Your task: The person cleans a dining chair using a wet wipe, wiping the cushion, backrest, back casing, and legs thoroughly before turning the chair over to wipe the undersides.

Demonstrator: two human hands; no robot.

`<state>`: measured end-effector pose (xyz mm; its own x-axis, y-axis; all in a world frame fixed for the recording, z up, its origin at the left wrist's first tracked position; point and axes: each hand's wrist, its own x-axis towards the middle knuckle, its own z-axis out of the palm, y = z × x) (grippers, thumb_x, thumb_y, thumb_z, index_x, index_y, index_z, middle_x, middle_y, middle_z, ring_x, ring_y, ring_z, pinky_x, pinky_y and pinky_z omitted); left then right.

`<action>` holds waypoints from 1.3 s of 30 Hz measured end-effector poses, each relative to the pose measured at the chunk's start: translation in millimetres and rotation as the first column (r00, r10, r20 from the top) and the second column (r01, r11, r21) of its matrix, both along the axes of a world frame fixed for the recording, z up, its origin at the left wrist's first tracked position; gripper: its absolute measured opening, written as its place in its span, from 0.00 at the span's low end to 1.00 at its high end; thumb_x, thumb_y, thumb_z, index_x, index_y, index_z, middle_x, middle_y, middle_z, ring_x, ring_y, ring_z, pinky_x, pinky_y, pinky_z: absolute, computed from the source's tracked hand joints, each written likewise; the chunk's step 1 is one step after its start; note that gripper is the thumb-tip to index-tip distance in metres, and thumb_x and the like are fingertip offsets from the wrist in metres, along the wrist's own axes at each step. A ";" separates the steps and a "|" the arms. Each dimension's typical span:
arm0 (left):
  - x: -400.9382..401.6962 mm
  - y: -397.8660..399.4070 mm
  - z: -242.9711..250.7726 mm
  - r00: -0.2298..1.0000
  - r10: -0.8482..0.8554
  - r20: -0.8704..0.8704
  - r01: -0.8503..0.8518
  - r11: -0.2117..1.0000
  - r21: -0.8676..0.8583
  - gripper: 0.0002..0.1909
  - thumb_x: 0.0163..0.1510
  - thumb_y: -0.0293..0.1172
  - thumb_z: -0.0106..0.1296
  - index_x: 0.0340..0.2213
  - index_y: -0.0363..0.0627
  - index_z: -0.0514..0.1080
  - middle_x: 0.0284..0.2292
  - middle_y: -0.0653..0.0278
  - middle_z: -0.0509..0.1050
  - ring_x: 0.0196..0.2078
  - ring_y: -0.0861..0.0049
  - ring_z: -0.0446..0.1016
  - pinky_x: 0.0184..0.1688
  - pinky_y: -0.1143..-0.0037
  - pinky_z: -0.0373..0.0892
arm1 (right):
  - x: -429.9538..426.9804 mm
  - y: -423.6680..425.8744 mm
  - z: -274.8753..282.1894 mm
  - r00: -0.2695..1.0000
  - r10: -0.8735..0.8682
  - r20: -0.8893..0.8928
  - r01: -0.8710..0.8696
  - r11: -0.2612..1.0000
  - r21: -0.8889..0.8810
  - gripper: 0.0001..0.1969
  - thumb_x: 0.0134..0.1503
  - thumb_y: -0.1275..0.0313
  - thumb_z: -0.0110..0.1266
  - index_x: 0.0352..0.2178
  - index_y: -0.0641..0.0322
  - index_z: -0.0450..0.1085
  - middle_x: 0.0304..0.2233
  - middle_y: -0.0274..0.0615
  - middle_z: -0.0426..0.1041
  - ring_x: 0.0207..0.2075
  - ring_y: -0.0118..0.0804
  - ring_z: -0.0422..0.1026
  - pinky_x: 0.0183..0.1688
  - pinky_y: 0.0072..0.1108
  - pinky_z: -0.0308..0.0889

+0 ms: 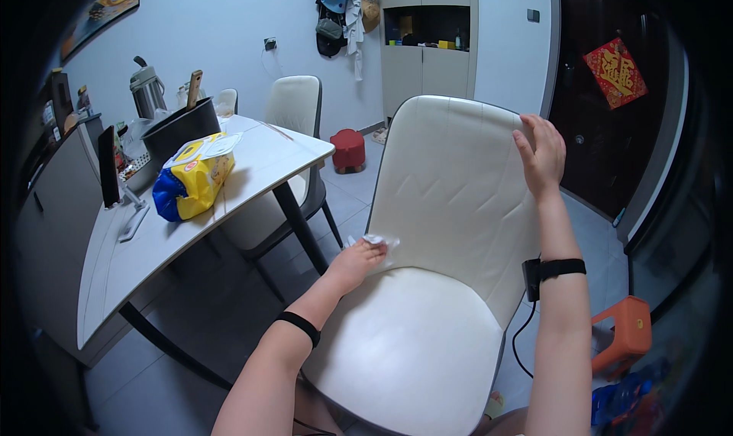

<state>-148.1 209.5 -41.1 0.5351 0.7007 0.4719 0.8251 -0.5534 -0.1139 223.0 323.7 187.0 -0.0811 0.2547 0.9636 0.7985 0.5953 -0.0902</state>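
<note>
A white padded dining chair with a dark rim stands before me, its seat toward me. My left hand presses a thin white wipe against the left edge of the backrest, low down where it meets the seat. Up at the top right corner of the backrest, my right hand grips the edge, thumb on the front face and fingers over the rim. Black straps circle both forearms, and a small dark device with a cable sits at the right one.
To the left is a white-topped table bearing a yellow-and-blue wipes pack, a tablet on a stand and a dark container. Behind it are a second chair and a red stool. An orange stool stands at right.
</note>
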 end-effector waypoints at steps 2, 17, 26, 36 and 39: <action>0.9 -13.6 -1.8 0.973 0.017 -0.229 -0.026 0.999 -0.037 0.18 0.51 0.25 0.47 0.45 0.48 0.73 0.49 0.68 0.73 0.56 0.73 0.67 0.59 0.72 0.61 | 3.2 -2.0 0.0 1.000 -0.014 0.008 0.014 1.000 -0.005 0.26 0.56 0.47 0.47 0.43 0.56 0.71 0.46 0.36 0.72 0.51 0.39 0.67 0.59 0.32 0.53; 56.6 9.0 -3.8 0.862 0.102 -0.496 -0.203 0.967 -0.154 0.11 0.49 0.29 0.47 0.32 0.39 0.76 0.37 0.60 0.75 0.48 0.68 0.71 0.60 0.68 0.59 | 9.0 2.8 -3.5 1.000 -0.003 0.019 0.004 0.999 -0.039 0.26 0.55 0.46 0.46 0.43 0.56 0.71 0.47 0.36 0.72 0.52 0.39 0.66 0.59 0.33 0.54; 17.2 18.5 -22.8 0.946 0.039 -0.322 0.017 0.985 0.170 0.11 0.46 0.28 0.48 0.31 0.38 0.76 0.40 0.58 0.74 0.51 0.64 0.69 0.61 0.70 0.58 | -1.5 -0.8 -2.4 1.000 0.004 0.009 -0.004 0.999 -0.038 0.27 0.55 0.46 0.46 0.44 0.56 0.71 0.47 0.37 0.72 0.53 0.39 0.66 0.59 0.33 0.53; 25.3 13.5 19.2 0.931 0.045 -0.362 0.051 0.966 0.252 0.14 0.50 0.28 0.46 0.37 0.39 0.75 0.45 0.60 0.71 0.54 0.66 0.65 0.60 0.71 0.58 | 11.7 0.9 -2.4 0.992 -0.083 0.091 0.084 0.996 -0.009 0.28 0.55 0.49 0.49 0.50 0.55 0.68 0.54 0.42 0.68 0.58 0.45 0.62 0.62 0.36 0.50; 28.8 0.6 -20.3 0.976 0.009 -0.218 0.006 0.998 0.068 0.13 0.50 0.29 0.46 0.36 0.38 0.75 0.42 0.62 0.70 0.51 0.66 0.67 0.55 0.71 0.62 | -13.1 -26.9 -46.9 0.999 -0.023 0.035 0.023 0.999 -0.023 0.28 0.52 0.55 0.55 0.52 0.55 0.67 0.57 0.46 0.65 0.59 0.48 0.60 0.62 0.37 0.52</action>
<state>-119.3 210.1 -61.4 0.6294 0.6716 0.3909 0.7770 -0.5370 -0.3285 209.9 296.8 140.1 -0.1084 0.2795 0.9540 0.8148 0.5748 -0.0758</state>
